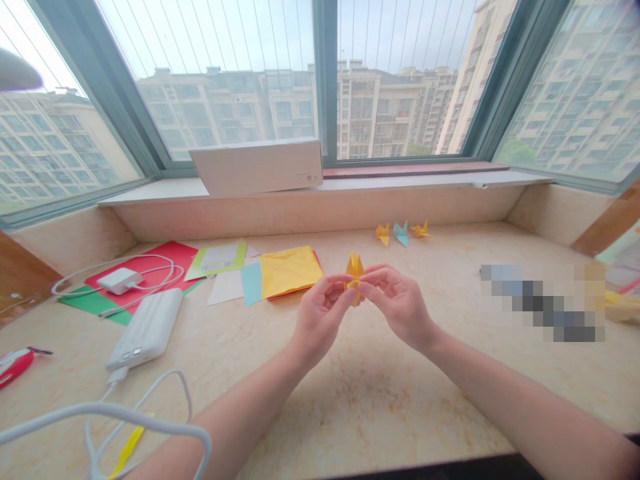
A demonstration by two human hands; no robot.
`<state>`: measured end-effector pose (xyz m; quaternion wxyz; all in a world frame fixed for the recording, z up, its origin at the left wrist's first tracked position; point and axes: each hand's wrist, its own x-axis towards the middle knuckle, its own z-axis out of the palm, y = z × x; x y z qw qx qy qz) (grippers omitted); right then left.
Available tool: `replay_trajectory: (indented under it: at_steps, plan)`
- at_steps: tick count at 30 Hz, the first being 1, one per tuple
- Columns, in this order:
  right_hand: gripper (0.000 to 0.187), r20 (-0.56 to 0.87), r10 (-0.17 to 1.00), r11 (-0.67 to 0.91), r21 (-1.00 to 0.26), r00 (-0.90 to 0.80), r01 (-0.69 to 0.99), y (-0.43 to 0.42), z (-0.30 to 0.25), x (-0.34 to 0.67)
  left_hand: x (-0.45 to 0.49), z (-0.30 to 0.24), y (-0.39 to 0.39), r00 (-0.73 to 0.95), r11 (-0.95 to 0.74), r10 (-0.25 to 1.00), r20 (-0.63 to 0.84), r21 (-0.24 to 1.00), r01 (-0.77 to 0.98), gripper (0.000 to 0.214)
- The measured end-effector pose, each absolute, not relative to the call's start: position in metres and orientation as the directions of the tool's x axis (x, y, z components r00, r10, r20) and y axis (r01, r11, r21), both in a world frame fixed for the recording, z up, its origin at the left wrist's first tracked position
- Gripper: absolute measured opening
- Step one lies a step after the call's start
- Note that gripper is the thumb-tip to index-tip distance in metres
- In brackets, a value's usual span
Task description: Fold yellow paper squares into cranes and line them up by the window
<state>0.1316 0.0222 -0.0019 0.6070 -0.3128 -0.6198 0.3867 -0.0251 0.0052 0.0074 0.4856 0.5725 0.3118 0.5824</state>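
Both hands meet above the marble sill, pinching a small folded orange paper figure (355,269). My left hand (320,313) grips its lower left side with thumb and fingertips. My right hand (397,303) pinches its right side. The figure's two points stick up between the fingers. Its lower part is hidden by my fingers.
Three finished paper figures (401,233) stand at the back. A stack of coloured paper sheets (287,271) lies to the left, with a white power bank (147,328), charger (119,280) and cables (130,420). A white box (257,167) rests on the window ledge. A red-handled tool (15,365) lies far left.
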Motion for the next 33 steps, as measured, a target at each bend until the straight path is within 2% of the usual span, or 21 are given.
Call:
replay_trajectory:
  at_steps: [8, 16, 26, 33]
  plan:
    - [0.018, 0.508, 0.860, 0.507, -0.862, -0.051, -0.028, 0.0218, 0.0002, 0.1324, -0.0255, 0.0118, 0.0025, 0.113, -0.340, 0.924, 0.366, 0.919, -0.200, 0.020]
    - [0.026, 0.338, 0.935, 0.330, -0.940, -0.103, -0.089, 0.0222, 0.0040, 0.1336, -0.0249, 0.0090, 0.0048, 0.140, -0.305, 0.931, 0.339, 0.928, -0.216, 0.024]
    - [0.024, 0.408, 0.910, 0.406, -0.913, -0.075, -0.043, 0.0217, 0.0056, 0.1331, -0.0252, 0.0096, 0.0020, 0.157, -0.336, 0.916, 0.369, 0.920, -0.204, 0.020]
    - [0.018, 0.472, 0.877, 0.475, -0.880, -0.086, 0.009, 0.0243, -0.0007, 0.1348, -0.0252, 0.0088, 0.0062, 0.047, -0.391, 0.914, 0.403, 0.906, -0.164, 0.012]
